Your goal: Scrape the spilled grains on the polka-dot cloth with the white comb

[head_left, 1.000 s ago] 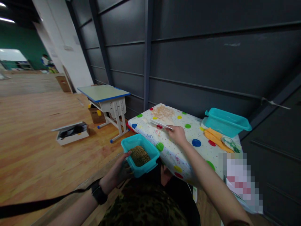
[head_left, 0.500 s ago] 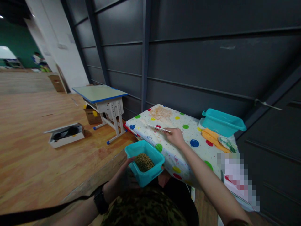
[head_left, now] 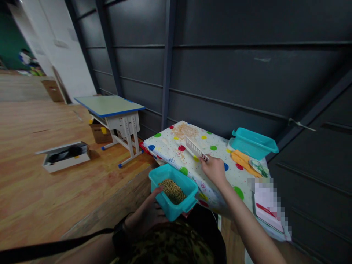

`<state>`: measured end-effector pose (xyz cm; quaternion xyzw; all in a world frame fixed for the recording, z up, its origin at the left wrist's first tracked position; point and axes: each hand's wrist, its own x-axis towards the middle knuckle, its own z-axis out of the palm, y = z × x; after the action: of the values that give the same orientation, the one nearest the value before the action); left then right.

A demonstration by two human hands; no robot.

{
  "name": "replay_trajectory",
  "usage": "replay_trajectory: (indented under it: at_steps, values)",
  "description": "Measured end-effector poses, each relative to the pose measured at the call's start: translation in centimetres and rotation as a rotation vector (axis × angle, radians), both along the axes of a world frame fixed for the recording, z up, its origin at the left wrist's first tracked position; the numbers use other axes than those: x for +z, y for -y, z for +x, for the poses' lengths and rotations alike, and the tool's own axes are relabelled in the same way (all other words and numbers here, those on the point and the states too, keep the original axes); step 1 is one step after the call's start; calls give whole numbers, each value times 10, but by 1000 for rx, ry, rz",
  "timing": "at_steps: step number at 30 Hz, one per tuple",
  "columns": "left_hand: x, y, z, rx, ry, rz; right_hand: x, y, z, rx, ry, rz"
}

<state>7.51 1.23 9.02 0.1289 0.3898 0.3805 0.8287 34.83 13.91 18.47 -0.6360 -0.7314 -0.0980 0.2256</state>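
My left hand [head_left: 154, 212] grips a small teal tub [head_left: 189, 185] part filled with brownish-green beans [head_left: 173, 190], held just below the near edge of a table covered with a dotted cloth [head_left: 167, 141]. My right hand [head_left: 214, 169] is closed on one end of a white slotted ruler-like strip [head_left: 195, 148], raised at a slant above the cloth. A patch of pale scattered grains [head_left: 184, 130] lies at the table's far left corner.
A second teal tub [head_left: 254, 143] stands at the table's back right beside orange cloths [head_left: 242, 158] and a patterned plate [head_left: 258, 167]. Papers [head_left: 268, 207] lie at the right edge. A blue-edged desk [head_left: 110, 106] and an open white box [head_left: 64, 156] stand on the wooden floor.
My right hand has drawn back toward me and lifted the white strip off the cloth, tilting it up. The teal tub has shifted slightly right, closer to the table edge.
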Motion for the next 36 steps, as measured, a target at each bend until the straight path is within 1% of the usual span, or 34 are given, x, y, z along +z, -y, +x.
replay_trajectory:
  at_steps: [4, 8, 10, 12, 14, 17, 21, 25, 28, 31, 36]
  values:
    - [8, -2, 3, -15, -21, 1, -7, 22, 5, 33, -2, -28]
    - [14, -7, 5, 9, -123, -32, -11, 30, 3, 68, -45, -35]
    - [12, -8, 6, 42, -173, -37, -12, 34, 0, 72, -63, -22]
    - [8, -8, 6, 65, -182, -3, -12, 38, -3, 95, -72, -18]
    - [5, -6, 5, 70, -174, 27, -12, 43, -6, 121, -70, -13]
    - [5, -5, 4, 71, -191, 9, -12, 52, -9, 123, -53, 18]
    - [11, -7, 5, 60, -216, -24, -12, 65, -10, 95, -9, 35]
    - [18, -9, 8, 59, -250, -73, -10, 76, -9, 141, -7, 14]
    - [21, -11, 8, 69, -279, -89, -7, 80, -10, 149, -27, 10]
    - [18, -12, 8, 68, -283, -75, -6, 83, -12, 160, -51, 1]
    - [7, -10, 2, 72, -231, -11, -2, 94, -18, 248, -129, -25]
